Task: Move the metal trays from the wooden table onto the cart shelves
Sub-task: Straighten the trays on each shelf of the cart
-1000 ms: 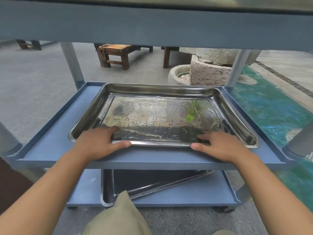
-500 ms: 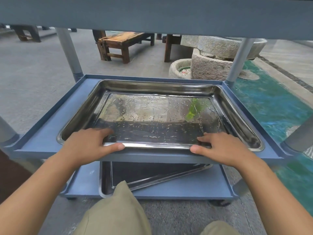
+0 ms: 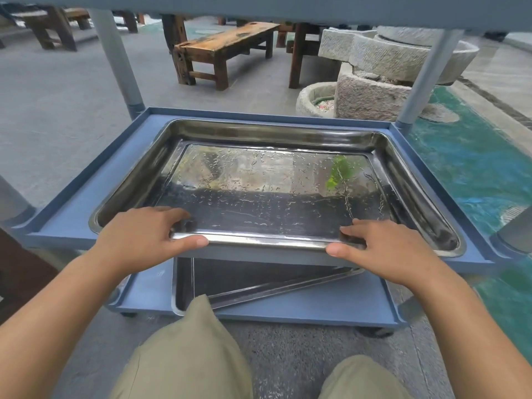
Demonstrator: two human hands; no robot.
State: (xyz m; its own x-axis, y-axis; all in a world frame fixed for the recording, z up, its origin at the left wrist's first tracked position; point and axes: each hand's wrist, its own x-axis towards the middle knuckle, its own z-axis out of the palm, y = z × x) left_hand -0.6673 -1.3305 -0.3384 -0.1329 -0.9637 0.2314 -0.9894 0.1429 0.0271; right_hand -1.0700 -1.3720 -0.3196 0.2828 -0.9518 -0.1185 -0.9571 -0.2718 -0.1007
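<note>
Left hand (image 3: 144, 240) and right hand (image 3: 385, 249) pinch the near rim of the wet metal tray (image 3: 273, 133) at 7 and 5 o'clock, thumbs outside and fingers inside. It rests on the cart's middle shelf (image 3: 72, 220). A wooden bench (image 3: 227, 41) stands at 12 o'clock.

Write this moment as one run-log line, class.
left hand, right hand: grip near rim | metal tray: wet, on middle cart shelf | second tray: bottom shelf
</note>
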